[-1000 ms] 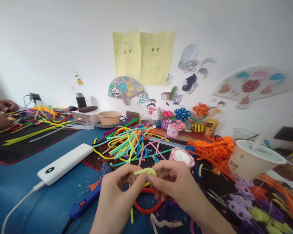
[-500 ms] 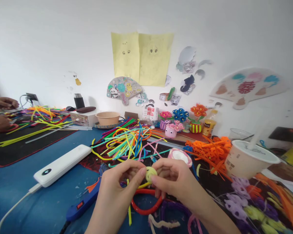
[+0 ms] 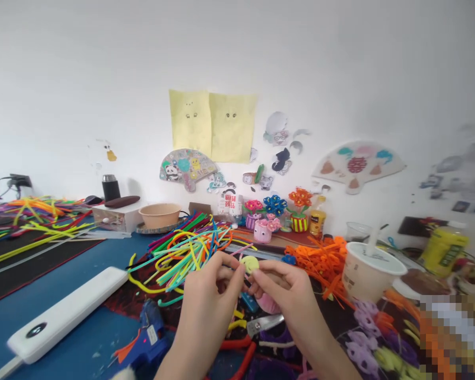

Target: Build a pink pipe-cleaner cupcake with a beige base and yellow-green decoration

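Note:
A small pale-yellow coil (image 3: 249, 263), apparently rolled from fuzzy pipe cleaner, is pinched between both hands above the table. My left hand (image 3: 209, 295) grips its left edge with thumb and index finger. On the other side, my right hand (image 3: 291, 290) holds the right edge, its lower fingers curled beneath. Below the hands lie metal scissors (image 3: 265, 324), partly covered, and a red tube-like piece (image 3: 243, 361). A pink rounded piece (image 3: 267, 304) shows behind the right fingers. The blue hot glue gun (image 3: 148, 340) rests to the left of my left wrist.
Loose pipe cleaners (image 3: 193, 248) are heaped behind the hands. A white power bank (image 3: 69, 311) lies at left. Rightward are orange pipe-cleaner pieces (image 3: 320, 264), a lidded cup (image 3: 370, 274) and lilac loops (image 3: 362, 330). Small pipe-cleaner flower pots (image 3: 300, 221) stand at the back.
The view has shifted up and rightward. Both hands still pinch the yellow coil, which has turned slightly. Scissors now show beneath them, and another person's hands have mostly left the view at left.

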A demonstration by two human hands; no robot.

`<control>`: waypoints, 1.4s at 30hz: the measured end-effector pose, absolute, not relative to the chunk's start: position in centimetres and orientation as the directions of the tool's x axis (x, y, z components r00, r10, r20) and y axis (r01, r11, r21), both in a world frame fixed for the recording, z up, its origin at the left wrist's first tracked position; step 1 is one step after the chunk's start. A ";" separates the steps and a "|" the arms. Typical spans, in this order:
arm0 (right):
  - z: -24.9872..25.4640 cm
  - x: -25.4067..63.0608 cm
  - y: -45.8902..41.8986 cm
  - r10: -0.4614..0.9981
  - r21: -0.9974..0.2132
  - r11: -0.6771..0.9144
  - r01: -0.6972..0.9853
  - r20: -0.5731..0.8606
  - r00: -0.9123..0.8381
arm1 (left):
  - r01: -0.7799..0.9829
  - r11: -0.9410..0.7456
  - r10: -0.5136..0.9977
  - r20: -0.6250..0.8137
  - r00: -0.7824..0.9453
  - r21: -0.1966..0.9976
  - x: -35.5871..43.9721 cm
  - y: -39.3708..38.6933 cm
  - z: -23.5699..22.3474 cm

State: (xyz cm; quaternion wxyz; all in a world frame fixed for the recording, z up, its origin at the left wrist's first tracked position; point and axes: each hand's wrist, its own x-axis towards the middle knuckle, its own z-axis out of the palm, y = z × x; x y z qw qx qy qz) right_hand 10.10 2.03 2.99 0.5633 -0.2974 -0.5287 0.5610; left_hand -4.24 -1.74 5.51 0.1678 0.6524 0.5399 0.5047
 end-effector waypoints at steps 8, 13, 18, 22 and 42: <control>4.6 12.7 3.0 0.950 -0.938 0.279 -0.205 0.301 -0.084 | 0.678 -0.710 0.552 0.748 0.368 0.190 -3.6 2.1 6.4; 4.3 13.4 3.4 0.948 -0.942 0.287 -0.174 0.305 -0.090 | 0.659 -0.714 0.549 0.773 0.319 0.236 -3.5 2.6 5.1; 3.9 13.2 3.5 0.952 -0.949 0.265 -0.171 0.285 -0.107 | 0.590 -0.682 0.664 0.704 0.252 0.432 -3.7 2.2 4.6; 3.9 13.1 3.4 0.950 -0.955 0.247 -0.166 0.273 -0.153 | 0.497 -0.625 0.763 0.606 0.225 0.602 -3.7 2.0 4.7; 3.7 14.1 3.7 0.928 -0.964 0.229 -0.135 0.258 -0.269 | 0.401 -0.514 0.856 0.480 0.190 0.758 -4.0 2.5 4.4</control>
